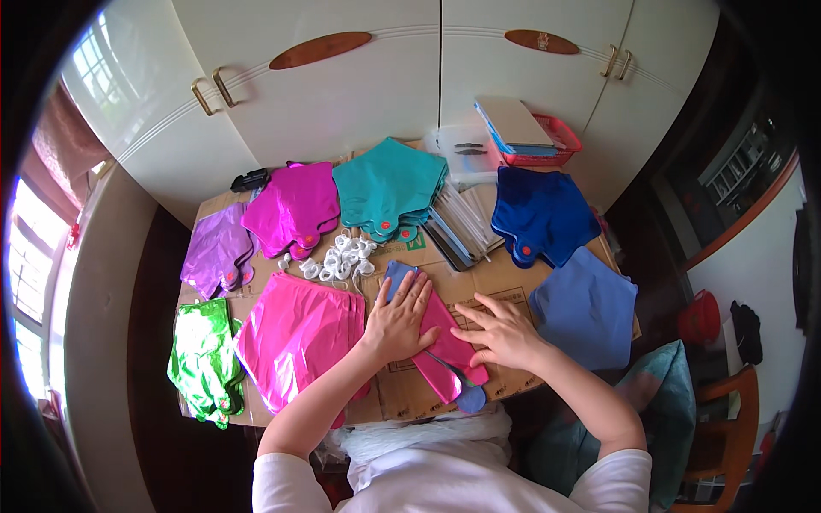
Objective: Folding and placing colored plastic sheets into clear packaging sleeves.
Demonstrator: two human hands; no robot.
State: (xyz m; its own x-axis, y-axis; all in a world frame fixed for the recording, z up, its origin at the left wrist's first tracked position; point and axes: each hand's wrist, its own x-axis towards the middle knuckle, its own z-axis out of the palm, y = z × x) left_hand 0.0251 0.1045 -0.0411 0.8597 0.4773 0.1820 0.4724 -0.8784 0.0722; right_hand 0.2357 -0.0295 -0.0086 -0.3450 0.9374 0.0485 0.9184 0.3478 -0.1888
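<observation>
In front of me lies a narrow folded stack of flat foil balloons (443,321), bright pink with periwinkle blue showing at both ends. My left hand (398,318) presses flat on its upper left part, fingers stretched out over the blue end. Beside its right edge my right hand (503,332) spreads its fingers, the fingertips at the pink foil and the cardboard. Neither hand grips anything. To the left is a larger stack of pink foil balloons (295,333); to the right lies a pile of periwinkle foil balloons (588,308).
Around the cardboard-covered table (505,299) lie green (203,355), lilac (216,248), magenta (295,205), teal (389,184) and dark blue foil piles (545,214). White string coils (345,256), clear-wrapped strips (462,218) and a red basket (560,141) stand farther back. Cabinets rise behind.
</observation>
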